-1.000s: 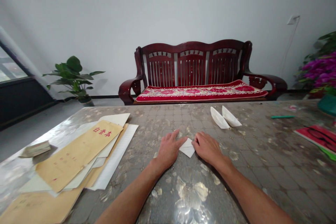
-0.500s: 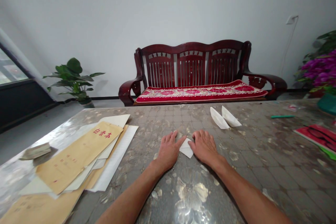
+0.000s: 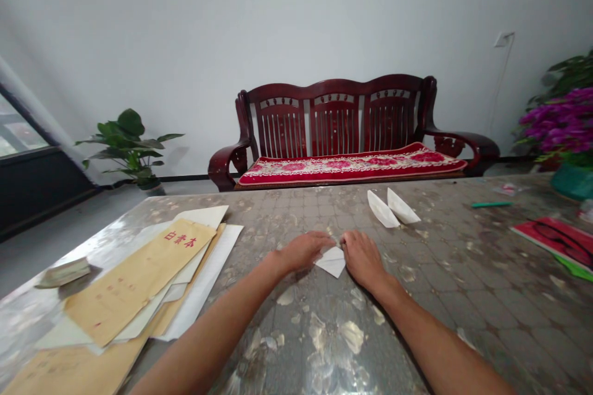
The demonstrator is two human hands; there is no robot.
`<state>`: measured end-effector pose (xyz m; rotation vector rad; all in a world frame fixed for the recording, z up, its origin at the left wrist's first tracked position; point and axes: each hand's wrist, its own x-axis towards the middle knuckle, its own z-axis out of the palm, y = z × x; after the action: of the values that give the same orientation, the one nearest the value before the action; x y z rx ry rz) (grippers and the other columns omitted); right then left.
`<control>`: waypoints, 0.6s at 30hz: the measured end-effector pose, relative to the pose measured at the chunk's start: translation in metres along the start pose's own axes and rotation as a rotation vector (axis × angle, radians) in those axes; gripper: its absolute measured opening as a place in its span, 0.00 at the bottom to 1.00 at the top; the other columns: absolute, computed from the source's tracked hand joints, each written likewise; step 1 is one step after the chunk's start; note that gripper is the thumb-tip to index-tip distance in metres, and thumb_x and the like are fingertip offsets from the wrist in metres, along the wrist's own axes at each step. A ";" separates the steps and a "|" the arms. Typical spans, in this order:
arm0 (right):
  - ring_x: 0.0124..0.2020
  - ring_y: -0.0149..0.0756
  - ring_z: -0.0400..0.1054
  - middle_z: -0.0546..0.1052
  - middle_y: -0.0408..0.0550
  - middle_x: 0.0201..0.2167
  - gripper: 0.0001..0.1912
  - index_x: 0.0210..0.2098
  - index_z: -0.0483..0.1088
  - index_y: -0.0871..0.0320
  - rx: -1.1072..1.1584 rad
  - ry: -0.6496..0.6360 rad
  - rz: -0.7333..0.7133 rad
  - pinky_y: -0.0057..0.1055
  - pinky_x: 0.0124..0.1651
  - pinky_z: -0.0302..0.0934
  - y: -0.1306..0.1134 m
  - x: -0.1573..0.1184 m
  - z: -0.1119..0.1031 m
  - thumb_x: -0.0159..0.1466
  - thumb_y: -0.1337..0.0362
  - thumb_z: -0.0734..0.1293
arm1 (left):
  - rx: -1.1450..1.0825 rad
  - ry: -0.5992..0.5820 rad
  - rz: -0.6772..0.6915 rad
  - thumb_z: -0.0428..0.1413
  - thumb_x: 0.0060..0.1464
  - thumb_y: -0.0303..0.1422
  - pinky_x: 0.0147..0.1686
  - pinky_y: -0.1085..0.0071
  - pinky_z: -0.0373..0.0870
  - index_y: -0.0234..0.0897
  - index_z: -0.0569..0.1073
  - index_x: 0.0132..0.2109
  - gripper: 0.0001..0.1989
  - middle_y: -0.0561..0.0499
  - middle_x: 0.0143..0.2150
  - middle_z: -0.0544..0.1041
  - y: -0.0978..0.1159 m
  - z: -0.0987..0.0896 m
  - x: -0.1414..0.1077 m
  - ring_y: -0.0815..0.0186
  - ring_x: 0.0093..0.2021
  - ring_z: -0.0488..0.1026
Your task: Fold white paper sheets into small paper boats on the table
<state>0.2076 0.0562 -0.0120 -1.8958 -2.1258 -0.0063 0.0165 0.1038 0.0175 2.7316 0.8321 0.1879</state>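
Note:
A small folded white paper (image 3: 332, 262) lies on the patterned table, between my two hands. My left hand (image 3: 306, 250) rests at its upper left edge, fingers stretched toward the right over its top. At its right corner is my right hand (image 3: 362, 259), with the fingers curled and pressed together on the paper's edge. Two white folded paper boats (image 3: 382, 208) (image 3: 403, 206) stand side by side beyond my right hand.
Brown envelopes and white sheets (image 3: 143, 278) spread over the table's left side, with a small paper stack (image 3: 63, 273) beside them. At the right are a green pen (image 3: 491, 204), a red booklet (image 3: 532, 232) with glasses and a teal flowerpot (image 3: 574, 181).
My left hand has turned, its fingers now reaching right across the paper's top. The fingers of my right hand are more curled. The view has shifted slightly.

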 end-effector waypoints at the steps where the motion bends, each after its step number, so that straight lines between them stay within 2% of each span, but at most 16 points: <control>1: 0.43 0.42 0.64 0.74 0.50 0.40 0.08 0.41 0.68 0.56 0.010 0.011 0.004 0.33 0.41 0.50 0.001 0.000 0.000 0.69 0.67 0.58 | -0.010 -0.025 0.015 0.53 0.54 0.20 0.58 0.67 0.63 0.39 0.72 0.56 0.23 0.45 0.54 0.74 -0.001 -0.003 0.004 0.61 0.56 0.69; 5: 0.43 0.40 0.65 0.75 0.50 0.40 0.09 0.40 0.69 0.56 0.072 0.050 0.013 0.32 0.43 0.51 0.006 0.000 0.003 0.68 0.69 0.57 | -0.022 -0.106 -0.051 0.58 0.50 0.23 0.50 0.69 0.66 0.40 0.72 0.53 0.22 0.48 0.47 0.75 -0.002 -0.010 0.016 0.61 0.49 0.71; 9: 0.44 0.40 0.66 0.75 0.50 0.40 0.10 0.40 0.69 0.56 0.222 0.090 0.020 0.32 0.46 0.53 0.013 0.003 0.008 0.67 0.68 0.56 | -0.184 -0.137 -0.299 0.67 0.39 0.29 0.37 0.73 0.65 0.38 0.75 0.44 0.21 0.52 0.39 0.75 0.000 -0.008 0.018 0.62 0.40 0.71; 12: 0.45 0.39 0.67 0.75 0.50 0.40 0.13 0.40 0.69 0.56 0.429 0.144 0.072 0.32 0.48 0.56 0.019 0.006 0.012 0.67 0.66 0.54 | -0.310 -0.117 -0.441 0.68 0.33 0.29 0.30 0.74 0.60 0.37 0.73 0.33 0.17 0.56 0.29 0.73 0.003 -0.004 0.015 0.66 0.32 0.69; 15: 0.42 0.39 0.69 0.76 0.47 0.38 0.15 0.40 0.69 0.54 0.679 0.187 0.175 0.33 0.46 0.59 0.026 0.007 0.015 0.67 0.59 0.53 | -0.395 -0.042 -0.514 0.66 0.36 0.28 0.27 0.75 0.57 0.37 0.71 0.31 0.13 0.59 0.25 0.71 0.007 0.003 0.009 0.69 0.28 0.67; 18: 0.39 0.39 0.70 0.76 0.46 0.36 0.19 0.44 0.68 0.53 0.906 0.202 0.199 0.34 0.45 0.61 0.029 0.006 0.016 0.67 0.49 0.54 | -0.532 0.044 -0.567 0.60 0.43 0.29 0.25 0.76 0.57 0.36 0.68 0.31 0.08 0.58 0.24 0.71 0.013 0.011 0.001 0.70 0.26 0.67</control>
<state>0.2317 0.0695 -0.0314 -1.4395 -1.4107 0.6564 0.0265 0.0913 0.0114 1.9289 1.3082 0.2967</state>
